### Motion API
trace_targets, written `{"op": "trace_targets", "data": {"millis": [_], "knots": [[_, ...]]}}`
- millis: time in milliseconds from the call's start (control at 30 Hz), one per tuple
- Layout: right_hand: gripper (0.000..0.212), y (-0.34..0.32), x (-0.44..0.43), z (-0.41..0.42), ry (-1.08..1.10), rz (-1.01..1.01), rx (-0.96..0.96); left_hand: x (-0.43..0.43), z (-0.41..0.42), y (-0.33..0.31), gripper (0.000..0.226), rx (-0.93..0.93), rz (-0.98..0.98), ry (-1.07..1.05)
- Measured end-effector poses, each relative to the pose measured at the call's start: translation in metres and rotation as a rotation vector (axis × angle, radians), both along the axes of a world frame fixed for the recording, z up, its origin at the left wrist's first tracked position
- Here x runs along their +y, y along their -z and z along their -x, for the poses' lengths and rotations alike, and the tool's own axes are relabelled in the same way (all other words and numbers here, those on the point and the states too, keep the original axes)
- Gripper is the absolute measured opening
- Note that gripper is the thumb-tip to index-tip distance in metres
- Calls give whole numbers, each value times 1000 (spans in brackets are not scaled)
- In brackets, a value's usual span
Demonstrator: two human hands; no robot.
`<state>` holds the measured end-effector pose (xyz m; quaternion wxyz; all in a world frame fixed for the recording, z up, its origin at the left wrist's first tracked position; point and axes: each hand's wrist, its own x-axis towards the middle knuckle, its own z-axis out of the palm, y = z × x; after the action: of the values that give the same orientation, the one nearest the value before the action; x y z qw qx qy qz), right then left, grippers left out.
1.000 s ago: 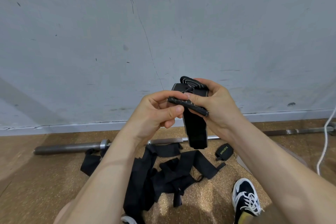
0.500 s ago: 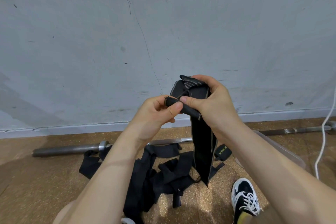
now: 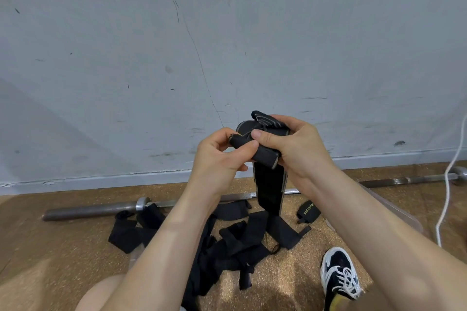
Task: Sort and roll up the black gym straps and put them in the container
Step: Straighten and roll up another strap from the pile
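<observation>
The barbell (image 3: 101,208) is lying on the floor (image 3: 50,260) along the foot of the wall (image 3: 151,58). Just in front of it, a pile of loose straps (image 3: 240,237) is sprawling mid-floor, with a rolled strap (image 3: 308,211) sitting just to its right. Further right, the container (image 3: 401,214) is resting partly under the right forearm, a cord (image 3: 447,184) is trailing beyond it, and a shoe (image 3: 338,275) is standing nearest the viewer. Above the pile, the left hand (image 3: 219,156) and right hand (image 3: 295,146) are holding a gym strap (image 3: 269,184), its tail hanging down.

Even soft light, sharp, edges bowed
</observation>
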<state>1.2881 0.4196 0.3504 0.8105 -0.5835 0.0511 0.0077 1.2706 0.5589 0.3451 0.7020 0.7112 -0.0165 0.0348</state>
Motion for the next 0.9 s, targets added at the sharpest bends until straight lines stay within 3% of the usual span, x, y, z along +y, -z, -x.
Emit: {"op": "trace_targets", "data": {"millis": [267, 467, 667, 833, 900], "knots": [[51, 0, 1, 2, -86, -17, 34, 5, -5, 2, 30, 82, -5, -26], [44, -2, -4, 1, -53, -48, 16, 10, -3, 0, 9, 42, -148, 141], [46, -1, -6, 1, -101, -66, 20, 9, -2, 3, 16, 53, -212, 155], [31, -1, -4, 3, -74, -109, 55, -4, 3, 0, 15, 74, -53, -16], [27, -1, -3, 4, -63, -172, 72, -7, 4, -1, 25, 38, 10, -59]]}}
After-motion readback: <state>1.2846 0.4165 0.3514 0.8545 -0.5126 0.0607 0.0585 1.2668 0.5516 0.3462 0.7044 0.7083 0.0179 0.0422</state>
